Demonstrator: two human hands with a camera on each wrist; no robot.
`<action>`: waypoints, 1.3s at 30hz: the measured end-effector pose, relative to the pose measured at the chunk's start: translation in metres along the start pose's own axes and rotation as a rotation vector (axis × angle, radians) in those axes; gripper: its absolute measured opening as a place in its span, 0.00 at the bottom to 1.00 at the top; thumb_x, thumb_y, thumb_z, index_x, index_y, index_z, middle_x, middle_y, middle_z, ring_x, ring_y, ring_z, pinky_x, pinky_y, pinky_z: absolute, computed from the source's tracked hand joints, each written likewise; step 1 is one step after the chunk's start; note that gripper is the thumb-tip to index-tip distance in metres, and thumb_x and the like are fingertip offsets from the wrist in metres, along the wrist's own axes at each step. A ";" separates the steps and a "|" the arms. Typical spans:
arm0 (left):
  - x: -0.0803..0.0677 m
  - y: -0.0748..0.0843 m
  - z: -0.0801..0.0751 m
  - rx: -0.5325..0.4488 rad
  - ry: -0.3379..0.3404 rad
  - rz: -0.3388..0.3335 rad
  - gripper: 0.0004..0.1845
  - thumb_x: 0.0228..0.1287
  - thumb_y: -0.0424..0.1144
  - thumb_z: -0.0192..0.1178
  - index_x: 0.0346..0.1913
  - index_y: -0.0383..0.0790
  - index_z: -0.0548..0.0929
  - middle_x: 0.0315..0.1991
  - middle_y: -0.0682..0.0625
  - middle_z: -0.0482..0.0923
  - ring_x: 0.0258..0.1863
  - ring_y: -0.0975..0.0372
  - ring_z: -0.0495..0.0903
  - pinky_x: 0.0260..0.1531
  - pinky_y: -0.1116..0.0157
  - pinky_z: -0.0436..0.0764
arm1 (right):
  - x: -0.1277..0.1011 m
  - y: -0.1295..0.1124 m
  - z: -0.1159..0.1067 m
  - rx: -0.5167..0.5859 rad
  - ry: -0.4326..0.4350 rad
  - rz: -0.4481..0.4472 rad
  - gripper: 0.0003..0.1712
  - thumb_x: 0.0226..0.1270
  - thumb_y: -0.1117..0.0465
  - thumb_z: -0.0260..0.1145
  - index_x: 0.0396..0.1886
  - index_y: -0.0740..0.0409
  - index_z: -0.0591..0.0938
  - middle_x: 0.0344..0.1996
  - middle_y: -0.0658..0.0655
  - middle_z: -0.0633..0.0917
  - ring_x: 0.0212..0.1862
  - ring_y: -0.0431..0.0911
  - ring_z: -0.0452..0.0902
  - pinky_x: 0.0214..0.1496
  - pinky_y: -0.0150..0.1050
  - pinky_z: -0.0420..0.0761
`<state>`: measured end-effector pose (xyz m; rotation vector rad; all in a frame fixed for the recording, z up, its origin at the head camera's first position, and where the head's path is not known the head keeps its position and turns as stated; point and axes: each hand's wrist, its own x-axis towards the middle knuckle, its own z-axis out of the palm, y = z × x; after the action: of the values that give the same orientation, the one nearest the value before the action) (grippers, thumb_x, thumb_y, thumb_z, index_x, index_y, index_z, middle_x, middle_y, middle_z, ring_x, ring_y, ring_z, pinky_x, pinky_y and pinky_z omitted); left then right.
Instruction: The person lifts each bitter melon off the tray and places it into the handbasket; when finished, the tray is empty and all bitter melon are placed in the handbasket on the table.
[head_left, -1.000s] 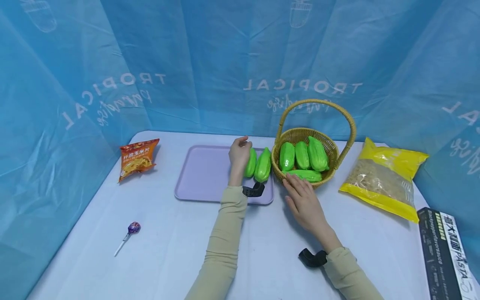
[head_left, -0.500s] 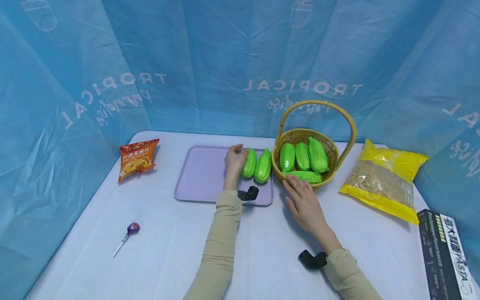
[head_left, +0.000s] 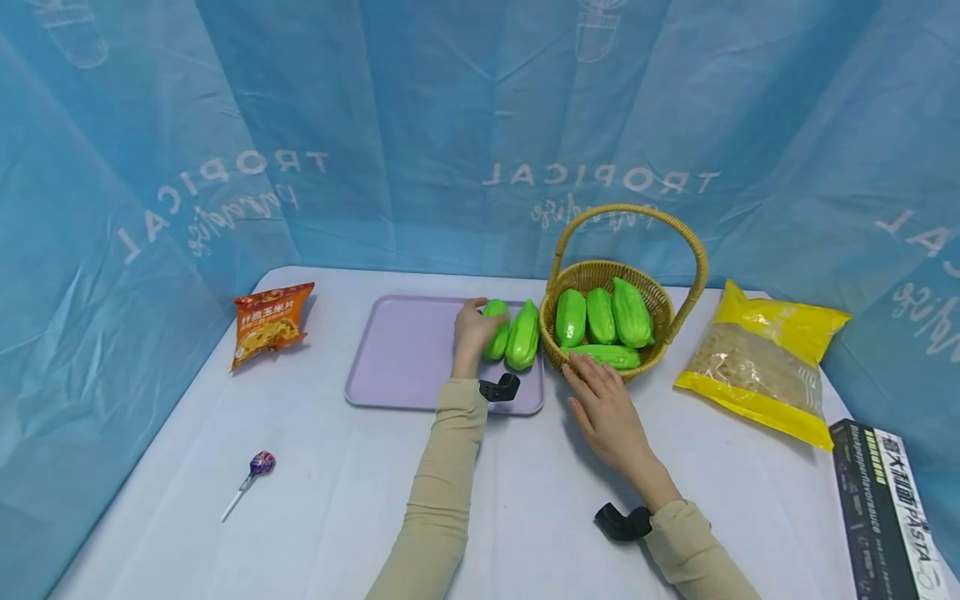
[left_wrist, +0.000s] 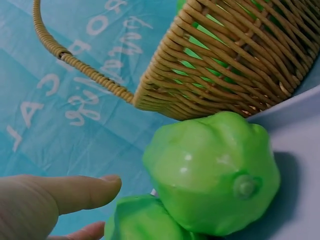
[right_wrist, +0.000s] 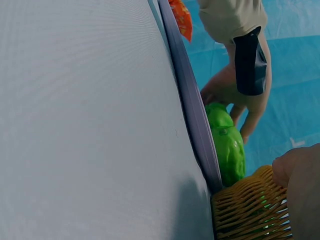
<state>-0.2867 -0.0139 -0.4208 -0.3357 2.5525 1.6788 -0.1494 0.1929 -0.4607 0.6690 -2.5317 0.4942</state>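
Head view, left hand: the left hand (head_left: 474, 335) sits at frame centre over the right part of the lilac tray (head_left: 405, 350), fingers curled round the left green gourd (head_left: 496, 328), which lies on the tray.
Head view, second gourd: the right green gourd (head_left: 523, 336) lies touching the first, just left of the wicker basket (head_left: 651, 283).
Head view, right hand: the right hand (head_left: 607, 408) lies flat on the white table (head_left: 337, 500) just below the basket, fingers straight and holding nothing, fingertips at the basket's near wall.
Head view, basket contents: four more green gourds (head_left: 602, 316) lie inside, under the arched handle.
Head view, surroundings: an orange snack bag (head_left: 271, 322) at left, a lollipop (head_left: 251, 475) at lower left, a yellow bag (head_left: 761, 362) right of the basket, a black pasta box (head_left: 885, 508) at the lower right corner.

Left wrist view, gourds: the right green gourd (left_wrist: 215, 172) fills the centre, end-on, with the left green gourd (left_wrist: 142, 220) touching it at the bottom edge.
Left wrist view, hand: a thumb and a fingertip of the left hand (left_wrist: 45, 197) show at lower left beside the lower gourd; the grip itself is out of frame.
Left wrist view, basket: the wicker basket (left_wrist: 235, 70) fills the upper right, right behind the gourd.

Right wrist view, left hand: the left hand (right_wrist: 235, 95) shows at upper right, fingers closed over a green gourd (right_wrist: 227, 142) on the tray (right_wrist: 187, 100).
Right wrist view, right hand: a part of the right hand (right_wrist: 300, 180) shows at the right edge, above the wicker basket (right_wrist: 250, 210) in the lower right.
Right wrist view, table: the white table (right_wrist: 85, 130) fills the left half.
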 end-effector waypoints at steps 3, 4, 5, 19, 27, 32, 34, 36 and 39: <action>-0.001 -0.002 0.000 0.002 0.002 0.003 0.31 0.59 0.38 0.66 0.65 0.35 0.72 0.61 0.36 0.74 0.60 0.46 0.74 0.61 0.53 0.74 | 0.000 0.000 0.001 0.005 -0.008 0.003 0.28 0.64 0.66 0.64 0.64 0.65 0.74 0.68 0.64 0.71 0.69 0.60 0.65 0.71 0.55 0.58; -0.001 -0.003 0.000 -0.002 0.004 0.004 0.31 0.58 0.37 0.66 0.65 0.35 0.72 0.61 0.36 0.74 0.60 0.46 0.74 0.61 0.53 0.74 | 0.000 0.000 0.001 0.003 -0.012 0.006 0.28 0.64 0.66 0.64 0.65 0.65 0.74 0.68 0.64 0.71 0.69 0.60 0.65 0.72 0.55 0.58; -0.001 -0.004 0.000 -0.005 0.006 0.003 0.31 0.58 0.37 0.66 0.65 0.35 0.73 0.61 0.36 0.75 0.59 0.46 0.75 0.61 0.53 0.74 | 0.000 -0.001 0.001 0.002 -0.015 0.008 0.28 0.65 0.65 0.64 0.65 0.65 0.74 0.68 0.63 0.71 0.69 0.59 0.65 0.72 0.55 0.58; 0.002 0.002 -0.007 -0.082 0.022 -0.015 0.32 0.60 0.39 0.65 0.67 0.36 0.70 0.60 0.37 0.76 0.58 0.48 0.76 0.59 0.54 0.75 | 0.000 -0.001 0.000 -0.002 -0.029 0.023 0.28 0.66 0.64 0.64 0.65 0.65 0.73 0.69 0.63 0.70 0.70 0.60 0.64 0.72 0.56 0.57; 0.000 0.017 -0.018 -0.285 -0.055 -0.078 0.31 0.63 0.39 0.63 0.69 0.41 0.69 0.63 0.38 0.71 0.62 0.49 0.73 0.61 0.55 0.74 | 0.000 -0.002 0.000 -0.006 -0.031 0.018 0.28 0.66 0.64 0.63 0.65 0.65 0.73 0.69 0.63 0.70 0.70 0.60 0.64 0.72 0.56 0.57; -0.003 0.027 -0.024 -0.321 -0.070 -0.065 0.31 0.64 0.40 0.62 0.69 0.42 0.68 0.62 0.39 0.72 0.60 0.49 0.75 0.58 0.54 0.77 | 0.000 -0.001 -0.001 -0.012 -0.033 0.018 0.28 0.66 0.64 0.63 0.65 0.65 0.73 0.69 0.63 0.69 0.70 0.59 0.64 0.72 0.56 0.57; -0.007 0.033 -0.025 -0.325 -0.086 -0.047 0.30 0.65 0.40 0.61 0.70 0.43 0.67 0.62 0.39 0.72 0.59 0.49 0.75 0.57 0.54 0.77 | -0.001 -0.001 -0.001 -0.011 -0.033 0.019 0.28 0.66 0.64 0.63 0.65 0.65 0.73 0.69 0.63 0.69 0.70 0.59 0.64 0.72 0.55 0.57; -0.012 0.039 -0.025 -0.329 -0.111 -0.020 0.30 0.66 0.40 0.61 0.70 0.42 0.67 0.62 0.38 0.72 0.58 0.49 0.76 0.56 0.54 0.78 | -0.001 -0.001 0.000 -0.011 -0.032 0.020 0.28 0.66 0.64 0.63 0.66 0.65 0.73 0.69 0.63 0.69 0.70 0.59 0.64 0.72 0.55 0.57; -0.022 0.050 -0.021 -0.323 -0.176 0.021 0.30 0.66 0.39 0.61 0.70 0.42 0.67 0.63 0.38 0.72 0.58 0.49 0.76 0.56 0.54 0.78 | -0.001 -0.001 0.000 -0.011 -0.023 0.017 0.28 0.65 0.64 0.64 0.65 0.65 0.74 0.69 0.63 0.70 0.69 0.60 0.64 0.72 0.55 0.57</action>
<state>-0.2751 -0.0109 -0.3636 -0.1686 2.1692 2.0298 -0.1485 0.1929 -0.4606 0.6533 -2.5619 0.4813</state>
